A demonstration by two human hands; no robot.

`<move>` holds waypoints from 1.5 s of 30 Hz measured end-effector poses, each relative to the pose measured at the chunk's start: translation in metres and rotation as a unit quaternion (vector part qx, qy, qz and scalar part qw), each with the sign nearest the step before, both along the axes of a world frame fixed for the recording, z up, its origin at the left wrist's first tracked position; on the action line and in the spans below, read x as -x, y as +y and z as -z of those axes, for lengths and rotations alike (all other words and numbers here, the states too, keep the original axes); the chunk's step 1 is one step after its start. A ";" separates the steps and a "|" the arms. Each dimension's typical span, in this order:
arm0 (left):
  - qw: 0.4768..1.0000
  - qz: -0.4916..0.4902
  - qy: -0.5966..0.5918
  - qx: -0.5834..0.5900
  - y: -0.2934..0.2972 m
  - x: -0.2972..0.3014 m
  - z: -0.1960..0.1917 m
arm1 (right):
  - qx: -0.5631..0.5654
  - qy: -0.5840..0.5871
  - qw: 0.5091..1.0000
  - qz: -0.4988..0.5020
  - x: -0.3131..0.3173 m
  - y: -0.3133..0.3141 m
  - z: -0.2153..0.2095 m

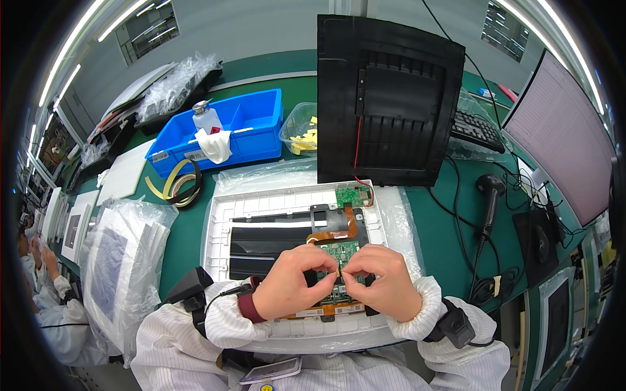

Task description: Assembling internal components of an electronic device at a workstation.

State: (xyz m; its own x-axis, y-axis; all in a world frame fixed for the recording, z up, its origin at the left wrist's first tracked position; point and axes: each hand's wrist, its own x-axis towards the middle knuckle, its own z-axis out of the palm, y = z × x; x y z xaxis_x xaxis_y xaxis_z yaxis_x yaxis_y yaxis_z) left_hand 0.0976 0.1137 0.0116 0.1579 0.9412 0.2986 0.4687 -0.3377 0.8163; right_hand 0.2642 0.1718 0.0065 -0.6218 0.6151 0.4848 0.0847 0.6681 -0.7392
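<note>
My left hand (290,283) and my right hand (385,280) meet over a green circuit board (339,250), thumbs and forefingers pinched close together. A tiny yellowish bit shows between the fingertips, too small to name. The board sits in an open white device housing (222,225) lying flat before me. An orange-brown flat ribbon cable (342,233) runs from this board toward a smaller green board (354,197) at the far right corner. A red wire links that corner with a black back cover (391,98) standing upright behind the housing. My fingers hide part of the larger board.
A blue divided bin (261,138) holds a bottle and white cloth; a clear tub (297,140) holds yellow pieces. Tape rolls (186,189) and wrapped panels (124,254) lie left. At right are a scanner (489,195), keyboard (476,133), mouse (540,242) and monitor (564,137). A co-worker sits far left.
</note>
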 end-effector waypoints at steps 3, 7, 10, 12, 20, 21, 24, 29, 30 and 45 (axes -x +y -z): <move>0.999 -0.001 -0.019 0.028 0.000 0.002 -0.004 | 0.093 -0.001 0.996 -0.015 -0.003 0.001 -0.003; 0.999 -0.025 0.001 0.033 0.004 0.017 -0.019 | 0.325 0.102 0.937 -0.075 -0.007 0.009 -0.001; 0.996 -0.059 0.059 0.008 0.024 0.037 -0.037 | 0.382 0.128 0.914 -0.056 -0.017 0.016 -0.012; 0.993 -0.081 0.082 -0.017 0.052 0.052 -0.042 | 0.412 0.179 0.892 -0.058 -0.026 0.024 -0.007; 0.906 -0.243 0.297 -0.179 0.169 0.104 -0.047 | 0.442 0.199 0.874 -0.046 -0.026 0.031 -0.006; 0.895 -0.253 0.325 -0.170 0.185 0.102 -0.040 | 0.445 0.200 0.872 -0.038 -0.029 0.032 -0.006; 0.866 -0.262 0.417 -0.084 0.217 0.116 -0.014 | 0.445 0.196 0.873 -0.038 -0.027 0.034 -0.004; 0.891 -0.207 0.390 -0.104 0.208 0.111 -0.021 | 0.450 0.191 0.871 -0.037 -0.025 0.037 -0.006; 0.890 -0.223 0.376 -0.129 0.200 0.109 -0.027 | 0.452 0.190 0.870 -0.039 -0.022 0.036 -0.005; 0.948 0.022 0.265 -0.175 0.048 -0.017 -0.044 | 0.517 0.204 0.831 0.013 -0.011 0.020 0.005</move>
